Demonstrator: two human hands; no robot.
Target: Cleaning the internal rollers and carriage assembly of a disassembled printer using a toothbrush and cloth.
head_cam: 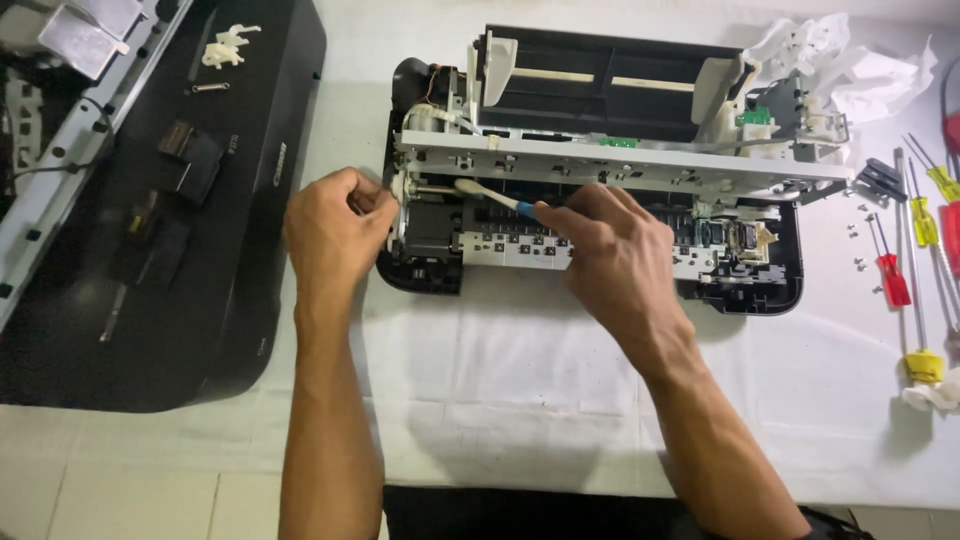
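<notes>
An opened printer (600,160) with its cover removed lies on a white cloth, metal frame and rollers exposed. My right hand (610,255) grips a white and blue toothbrush (490,196), its bristled head resting on the roller shaft near the printer's left end. My left hand (335,230) is closed on the gear at the printer's left side, fingers pinching it.
A black printer cover (150,300) with small loose parts lies at left. Several red and yellow screwdrivers (915,240) and loose screws (858,235) lie at right. Crumpled white tissue (850,65) sits at the back right. The white cloth (500,380) reaches the table's front edge.
</notes>
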